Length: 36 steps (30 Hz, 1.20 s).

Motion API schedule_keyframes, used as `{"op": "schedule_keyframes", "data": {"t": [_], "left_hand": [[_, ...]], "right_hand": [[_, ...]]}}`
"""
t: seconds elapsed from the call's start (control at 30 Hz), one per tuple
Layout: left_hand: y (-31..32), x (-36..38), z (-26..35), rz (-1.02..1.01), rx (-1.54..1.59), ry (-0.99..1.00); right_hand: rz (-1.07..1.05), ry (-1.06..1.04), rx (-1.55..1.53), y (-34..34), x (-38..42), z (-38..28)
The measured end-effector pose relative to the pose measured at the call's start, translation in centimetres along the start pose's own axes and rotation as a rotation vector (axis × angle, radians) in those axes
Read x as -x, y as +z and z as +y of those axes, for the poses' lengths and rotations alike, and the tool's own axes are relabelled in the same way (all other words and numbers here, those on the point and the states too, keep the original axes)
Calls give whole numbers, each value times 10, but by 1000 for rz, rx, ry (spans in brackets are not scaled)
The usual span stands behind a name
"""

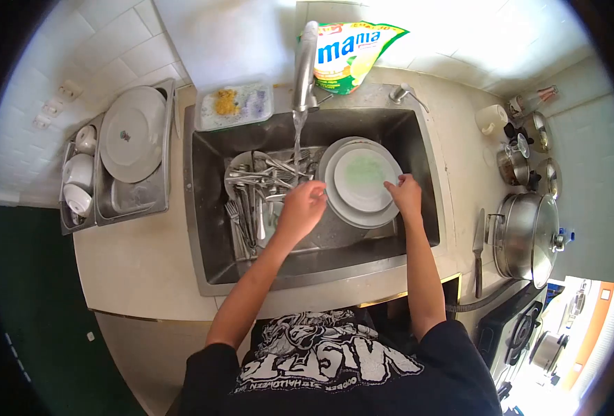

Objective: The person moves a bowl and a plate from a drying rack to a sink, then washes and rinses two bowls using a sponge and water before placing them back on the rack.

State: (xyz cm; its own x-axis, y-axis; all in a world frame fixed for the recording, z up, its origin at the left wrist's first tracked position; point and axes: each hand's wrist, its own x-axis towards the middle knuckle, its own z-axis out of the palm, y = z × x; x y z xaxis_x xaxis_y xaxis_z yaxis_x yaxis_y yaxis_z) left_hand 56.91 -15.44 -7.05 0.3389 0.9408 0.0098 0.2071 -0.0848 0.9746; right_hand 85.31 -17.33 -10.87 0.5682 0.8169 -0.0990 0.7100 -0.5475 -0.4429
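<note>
While water (298,135) runs from the faucet (307,62) into the sink (348,256), both bare arms reach in over its front edge. Head view, only one.

Right grip (405,194): at the right rim of the top plate (362,173), thumb over the edge, fingers just outside. Contact looks likely; can't tell if it's truly pinching the rim.

Left grip (303,206): fingers bent, between the cutlery (251,201) and the left side of the plate stack. Nothing visible in it, but the finger undersides are hidden, so can't tell if it's spread or pressed together.

Top plate sits on larger plates (352,219), right half of the sink, white, green-tinted patch in the middle. Cutlery is heaped on the left, some over a plate (235,170).

Behind the sink: clear tray (213,126) with a yellow scrubber (226,102), plus a "mama" pouch (352,61) standing near the faucet.

Left on the desk (141,256): metal rack (144,202) with a big white platter (132,132) and white cups (78,170).

Right side: knife (478,243) lying beside a lidded pot (515,236), white mug (490,119) farther back, stove (497,333) nearer the person.
</note>
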Motion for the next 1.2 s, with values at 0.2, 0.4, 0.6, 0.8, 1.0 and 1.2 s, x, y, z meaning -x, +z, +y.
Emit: {"op": "schedule_keyframes", "data": {"t": [0.2,0.4,0.6,0.8,1.0,1.2], "left_hand": [[65,-69,-36,23,-477,-104],[80,-81,-41,84,-553,-161],[84,-87,-53,89,-545,-173],[85,-90,-56,71,-519,-251],[83,-94,-40,93,-328,-226],[45,-92,-25,-90,556,-392]], "right_hand": [[-16,-2,-44,10,3,5],[-85,83,-130,20,-7,14],[23,65,-65,24,-3,12],[-41,141,-109,21,-4,10],[-16,131,-278,7,2,-1],[-50,74,-380,-15,17,-29]]}}
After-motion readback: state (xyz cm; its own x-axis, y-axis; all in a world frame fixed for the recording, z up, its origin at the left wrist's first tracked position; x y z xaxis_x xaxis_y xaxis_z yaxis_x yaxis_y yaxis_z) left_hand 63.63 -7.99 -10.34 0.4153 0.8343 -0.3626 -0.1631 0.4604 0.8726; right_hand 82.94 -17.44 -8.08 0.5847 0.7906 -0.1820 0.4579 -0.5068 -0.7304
